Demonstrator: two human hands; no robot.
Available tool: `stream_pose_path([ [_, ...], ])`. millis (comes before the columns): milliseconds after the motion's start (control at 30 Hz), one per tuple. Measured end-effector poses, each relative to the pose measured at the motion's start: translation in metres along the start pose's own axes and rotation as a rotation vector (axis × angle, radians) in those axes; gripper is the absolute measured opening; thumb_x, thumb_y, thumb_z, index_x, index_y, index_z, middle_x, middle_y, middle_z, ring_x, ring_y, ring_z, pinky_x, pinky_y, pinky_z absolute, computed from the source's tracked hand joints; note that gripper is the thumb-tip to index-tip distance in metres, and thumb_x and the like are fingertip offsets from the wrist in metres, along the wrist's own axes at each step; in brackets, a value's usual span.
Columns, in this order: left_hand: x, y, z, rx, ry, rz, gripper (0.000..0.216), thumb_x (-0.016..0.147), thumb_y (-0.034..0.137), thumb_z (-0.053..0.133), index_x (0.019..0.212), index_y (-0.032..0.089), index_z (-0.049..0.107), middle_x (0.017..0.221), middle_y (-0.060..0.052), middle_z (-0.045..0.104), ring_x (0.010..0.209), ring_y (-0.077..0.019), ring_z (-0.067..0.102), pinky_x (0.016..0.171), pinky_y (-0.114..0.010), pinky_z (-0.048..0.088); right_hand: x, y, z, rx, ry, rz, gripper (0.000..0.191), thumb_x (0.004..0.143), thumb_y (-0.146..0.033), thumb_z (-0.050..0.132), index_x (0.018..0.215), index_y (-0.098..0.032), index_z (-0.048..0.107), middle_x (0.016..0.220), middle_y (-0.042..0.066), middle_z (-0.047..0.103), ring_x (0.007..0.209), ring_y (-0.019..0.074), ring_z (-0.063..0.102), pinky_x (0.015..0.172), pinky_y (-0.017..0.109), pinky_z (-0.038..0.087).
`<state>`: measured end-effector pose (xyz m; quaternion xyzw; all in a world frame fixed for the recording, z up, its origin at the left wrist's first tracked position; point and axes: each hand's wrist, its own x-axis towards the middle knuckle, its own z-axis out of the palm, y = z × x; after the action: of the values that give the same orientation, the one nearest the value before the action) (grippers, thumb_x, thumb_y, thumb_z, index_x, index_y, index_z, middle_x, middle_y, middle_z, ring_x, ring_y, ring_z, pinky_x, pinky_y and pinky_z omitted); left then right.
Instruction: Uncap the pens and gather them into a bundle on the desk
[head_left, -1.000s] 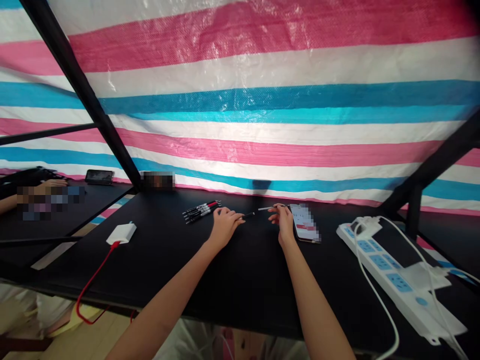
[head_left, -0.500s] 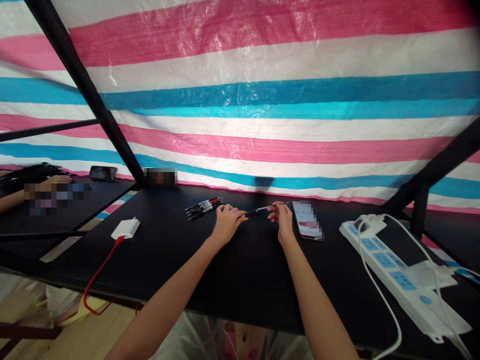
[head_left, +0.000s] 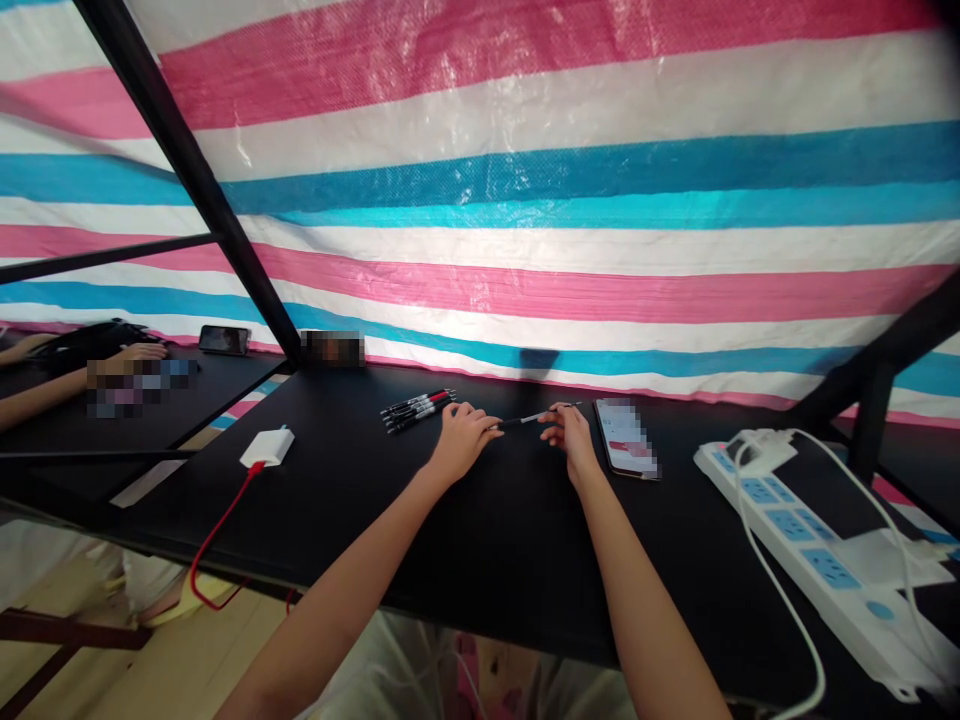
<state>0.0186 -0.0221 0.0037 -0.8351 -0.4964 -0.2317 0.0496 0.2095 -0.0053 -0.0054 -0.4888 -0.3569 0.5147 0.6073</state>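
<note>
Left hand (head_left: 463, 440) — dark pen barrel (head_left: 513, 424) | right hand (head_left: 574, 438) — pale tube (head_left: 532, 417)

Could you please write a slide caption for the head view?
Left hand holds a dark pen barrel; right hand, a slim rod.

"Where was the scene brightest?"

"Across the middle of the striped sheet (head_left: 480, 295), where a broad glow whitened the pale bands. Small glints speckled the red stripe higher up."

"And the desk (head_left: 360, 490)?"

"Nearly uniform black. The left hand (head_left: 466, 440) and right hand (head_left: 570, 440) stood out against it in soft light. A dark patch (head_left: 538, 358), perhaps a shadow, showed low on the sheet."

"Was everything sharp?"

"Fairly, at the centre, though the pen (head_left: 516, 423) was too thin for fine detail. Towards the right edge the wide lens stretched the power strip (head_left: 776, 525); the upper right corner darkened and blurred. Pixel blocks hid part of the phone (head_left: 621, 432)."
</note>
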Motion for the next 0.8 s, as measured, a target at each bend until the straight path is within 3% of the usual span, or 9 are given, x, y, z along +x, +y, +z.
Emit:
stream_pose_path([
  [200,-0.001,0.0,0.001,-0.03,0.003,0.004,0.026,0.085,0.039,0.041,0.099,0.027,0.06,0.088,0.0,0.063,0.087,-0.0159,0.045,0.088,-0.035,0.02,-0.001,-0.003,0.0,-0.087,-0.074,-0.048,0.019,0.072,-0.035,0.049,0.08,-0.018,0.052,0.066,0.0,0.063,0.04,0.007,0.051,0.033,0.015,0.03],
  [400,0.001,0.004,-0.002,-0.078,0.035,-0.054,0.029,0.085,0.039,0.04,0.108,0.024,0.051,0.085,0.0,0.061,0.083,-0.0143,0.047,0.086,-0.033,0.024,-0.012,0.007,0.011,-0.293,-0.477,0.022,0.035,0.067,-0.035,0.06,0.098,-0.021,0.058,0.079,0.0,0.06,0.044,0.0071,0.053,0.03,0.015,0.028],
  [600,0.002,-0.016,-0.007,0.035,0.062,-0.155,0.018,0.083,0.037,0.045,0.084,0.02,0.053,0.076,-0.001,0.059,0.081,-0.0175,0.047,0.085,-0.036,0.023,-0.008,0.015,0.008,-0.399,-0.478,-0.011,0.038,0.07,-0.038,0.057,0.105,-0.023,0.053,0.079,-0.002,0.055,0.041,0.0051,0.049,0.03,0.015,0.027],
  [800,-0.005,-0.05,-0.009,0.265,0.005,-0.282,0.016,0.08,0.033,0.05,0.08,0.019,0.058,0.087,-0.008,0.059,0.088,-0.0239,0.043,0.076,-0.038,0.025,-0.011,0.008,0.005,-0.49,-0.583,-0.026,0.034,0.074,-0.039,0.052,0.104,-0.022,0.054,0.082,0.0,0.057,0.047,0.0057,0.049,0.036,0.016,0.03],
])
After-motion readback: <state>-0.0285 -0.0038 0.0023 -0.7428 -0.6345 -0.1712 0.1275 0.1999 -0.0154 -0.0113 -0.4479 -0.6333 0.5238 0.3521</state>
